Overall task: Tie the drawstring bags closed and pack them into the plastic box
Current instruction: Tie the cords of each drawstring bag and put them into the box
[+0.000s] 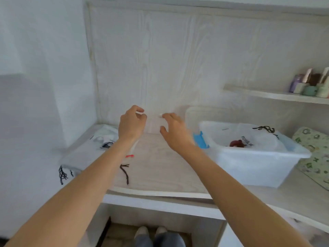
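both hands raised over the far middle of the pale wooden desk (160,172), left hand (130,124) fingers loosely curled, right hand (173,130) fingers spread, neither gripping anything, probably reaching for the untied white drawstring bags (85,154) lying left, while the clear plastic box (252,157) at right already holds one bag.
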### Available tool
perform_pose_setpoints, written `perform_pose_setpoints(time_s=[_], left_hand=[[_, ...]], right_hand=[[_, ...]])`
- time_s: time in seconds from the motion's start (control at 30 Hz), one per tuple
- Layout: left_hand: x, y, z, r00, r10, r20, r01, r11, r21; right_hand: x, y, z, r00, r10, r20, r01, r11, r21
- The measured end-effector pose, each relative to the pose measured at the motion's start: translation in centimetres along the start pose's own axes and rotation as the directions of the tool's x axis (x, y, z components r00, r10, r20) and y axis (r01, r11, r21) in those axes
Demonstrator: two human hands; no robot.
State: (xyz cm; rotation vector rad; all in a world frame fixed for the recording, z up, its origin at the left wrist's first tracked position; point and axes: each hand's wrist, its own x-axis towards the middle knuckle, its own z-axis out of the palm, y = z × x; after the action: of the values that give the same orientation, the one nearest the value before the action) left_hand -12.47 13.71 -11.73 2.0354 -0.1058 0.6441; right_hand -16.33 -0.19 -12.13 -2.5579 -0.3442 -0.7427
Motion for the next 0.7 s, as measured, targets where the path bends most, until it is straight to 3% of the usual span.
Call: perform_pose_setpoints(time_s=[0.23, 0.4, 0.53, 0.7], left_hand=[[2.1, -11.0, -5.4, 0.976, -0.142, 0.166, 0.083, 0.945, 0.317], [2.6, -15.9, -7.1, 0.870, -0.270, 0.414, 0.040, 0.873, 0.487], [2.3, -17.5, -7.5, 0.836, -0.236, 0.495, -0.040, 0.874, 0.484], [1.2, -17.2, -8.7, 0.816, -0.150, 0.558, -0.093, 0.919, 0.383]], right_hand=[[1.7, -5.0, 10.8, 0.952, 0.019, 0.304, -0.027, 0.999, 0.023], [1.9, -6.5, 15.6, 0.868, 0.035, 0.495, -0.051, 0.999, 0.018], [1.7, -6.7, 17.0, 0.795, 0.094, 0.599, -0.114, 0.993, -0.005], [1.8, -6.0, 16.9, 0.795, 0.102, 0.598, -0.057, 0.994, -0.093]])
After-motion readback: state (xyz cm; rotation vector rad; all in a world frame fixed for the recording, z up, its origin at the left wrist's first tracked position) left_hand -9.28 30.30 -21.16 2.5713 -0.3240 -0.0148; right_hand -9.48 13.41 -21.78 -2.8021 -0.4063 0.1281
